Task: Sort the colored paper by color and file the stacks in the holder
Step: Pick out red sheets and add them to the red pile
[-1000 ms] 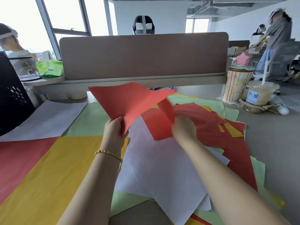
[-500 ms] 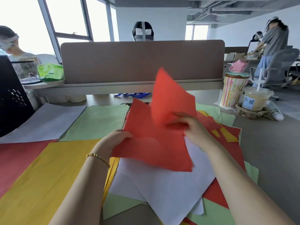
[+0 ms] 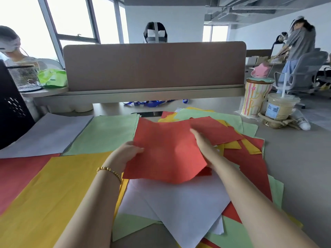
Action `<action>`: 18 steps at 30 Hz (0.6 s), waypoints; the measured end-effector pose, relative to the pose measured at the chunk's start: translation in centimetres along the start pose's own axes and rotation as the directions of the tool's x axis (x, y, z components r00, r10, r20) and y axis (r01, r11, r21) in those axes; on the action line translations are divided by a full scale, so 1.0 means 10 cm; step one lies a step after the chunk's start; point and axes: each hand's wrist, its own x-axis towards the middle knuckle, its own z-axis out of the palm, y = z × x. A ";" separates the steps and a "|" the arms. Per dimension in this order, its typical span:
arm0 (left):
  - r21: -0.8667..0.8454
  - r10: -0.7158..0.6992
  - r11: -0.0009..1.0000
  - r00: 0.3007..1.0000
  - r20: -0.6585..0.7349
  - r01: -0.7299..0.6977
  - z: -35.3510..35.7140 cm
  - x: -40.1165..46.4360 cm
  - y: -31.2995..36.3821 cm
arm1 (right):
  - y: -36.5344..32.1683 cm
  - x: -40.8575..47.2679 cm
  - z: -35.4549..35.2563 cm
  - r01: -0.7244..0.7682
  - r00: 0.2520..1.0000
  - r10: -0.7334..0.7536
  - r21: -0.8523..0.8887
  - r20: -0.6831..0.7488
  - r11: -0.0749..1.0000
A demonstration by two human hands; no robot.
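- Red sheets (image 3: 166, 151), held up over the mixed pile, sit at the middle of the view; the left hand (image 3: 125, 154) pinches their left edge, thumb on top and fingers hidden beneath.
- Right hand (image 3: 204, 145) lies on the right part of these red sheets with fingers stretched forward; whether the thumb grips under the edge cannot be told.
- Mixed pile (image 3: 250, 158) of unsorted paper spreads from 12 to 5 o'clock of the hands: red, yellow, green and white sheets overlap at odd angles, with large white sheets (image 3: 179, 203) at 6 o'clock just below the held red ones.
- Sorted stacks lie at the left: a yellow stack (image 3: 50, 194) at 8 o'clock under the left forearm, a red stack (image 3: 16, 176) at 9 o'clock partly under the yellow, a green stack (image 3: 105, 135) at 10 o'clock, and a white stack (image 3: 48, 135) further toward 10 o'clock.
- Black perforated holder (image 3: 10, 108) stands at the far left edge, at 10 o'clock; its inside is not visible.
- Wire mesh cup (image 3: 24, 77) stands on the neighbouring desk at 10 o'clock beside a green packet (image 3: 52, 77); its contents are too blurred to tell.
- Striped tin (image 3: 254, 97) with a lid stands at 2 o'clock, a pink object (image 3: 260, 70) on top of it.
- Plastic drink cup (image 3: 281, 106) with a lid and straw stands just beside the tin, filled with a pale beige drink.
- Desk divider (image 3: 154, 67) closes the far side at 12 o'clock.
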 end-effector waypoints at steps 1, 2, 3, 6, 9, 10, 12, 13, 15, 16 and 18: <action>-0.018 0.029 0.999 0.997 -0.066 -0.030 -0.02 0.03 -0.02 | 0.00 0.03 -0.02 -0.034 0.999 0.033 -0.088 -0.010 0.996; -0.061 0.034 0.997 0.991 -0.128 -0.042 -0.01 0.03 -0.01 | -0.02 0.06 -0.01 -0.133 0.991 0.134 -0.081 0.005 0.988; -0.139 0.031 0.989 0.979 -0.199 -0.059 -0.03 0.06 -0.02 | -0.02 0.06 -0.01 -0.205 0.978 0.209 -0.126 0.016 0.971; -0.442 -0.061 0.894 0.959 -0.278 -0.072 -0.05 0.09 -0.02 | 0.00 0.03 0.03 -0.208 0.978 0.209 -0.220 -0.016 0.953; -0.584 -0.124 0.811 0.967 -0.224 -0.031 -0.05 0.12 -0.05 | -0.13 0.07 0.11 -0.120 0.985 0.151 -0.305 0.081 0.945; -0.600 -0.131 0.800 0.970 -0.206 -0.020 -0.04 0.09 -0.03 | -0.18 0.09 0.15 -0.111 0.976 0.166 -0.342 0.138 0.933; -0.607 -0.133 0.794 0.970 -0.205 -0.019 -0.03 0.07 -0.01 | -0.27 0.10 0.23 -0.094 0.955 0.201 -0.421 0.216 0.902; -0.596 -0.123 0.802 0.968 -0.218 -0.032 -0.02 0.09 -0.02 | -0.29 0.10 0.27 -0.088 0.952 0.209 -0.457 0.224 0.885; -0.554 -0.098 0.831 0.967 -0.236 -0.051 0.01 0.12 -0.05 | -0.31 0.14 0.34 -0.055 0.965 0.176 -0.510 0.194 0.859; -0.530 -0.085 0.846 0.966 -0.243 -0.059 0.02 0.12 -0.05 | -0.33 0.17 0.35 -0.029 0.972 0.148 -0.535 0.182 0.844; -0.488 -0.068 0.869 0.960 -0.271 -0.077 0.04 0.11 -0.05 | -0.39 0.24 0.32 0.009 0.974 0.130 -0.601 0.187 0.799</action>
